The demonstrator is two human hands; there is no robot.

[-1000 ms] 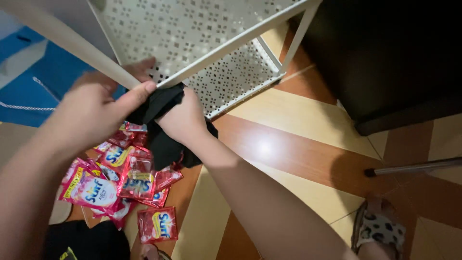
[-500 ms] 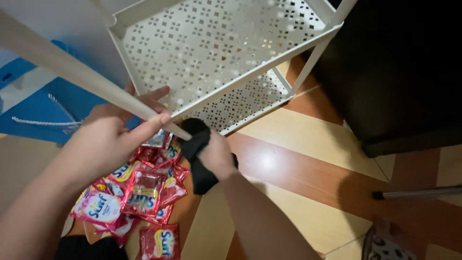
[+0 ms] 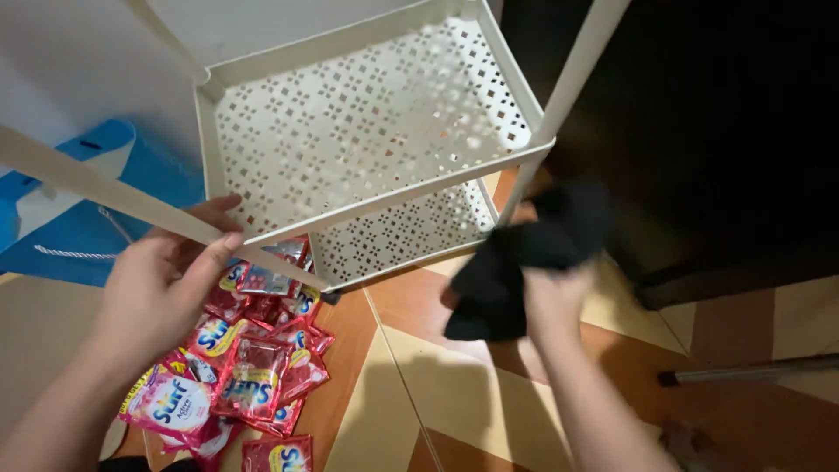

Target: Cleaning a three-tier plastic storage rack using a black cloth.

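My left hand (image 3: pixel 162 293) sits in the lower left of the frame, fingers curled together around a slanting cream leg (image 3: pixel 131 203) of a rack, thumb pressed against the leg's near side. My forearm runs off the bottom left corner.

My right hand (image 3: pixel 555 293) is right of centre, blurred, fingers closed on a black cloth (image 3: pixel 524 262). The cloth bunches above the knuckles and hangs down to the left of the hand. It is near the rack's right post (image 3: pixel 559 105), just beside its lower end; I cannot tell whether they touch.

The rack is cream metal with perforated shelves. The top shelf (image 3: pixel 367 122) fills the upper centre of the frame. A lower shelf (image 3: pixel 402 232) shows beneath it, centre frame.

Below my left hand, in the lower left, a heap of red and pink sachets (image 3: pixel 245 367) lies on the floor, partly under the rack's near corner.

The floor (image 3: pixel 393 393) is tiled in tan and reddish-brown wedges, across the bottom of the frame. A blue bag (image 3: pixel 131 201) with a white cord handle lies at the left edge, behind the leg. A dark cabinet (image 3: pixel 725 131) fills the upper right. A thin dark rod (image 3: pixel 752 371) lies on the floor at the lower right.
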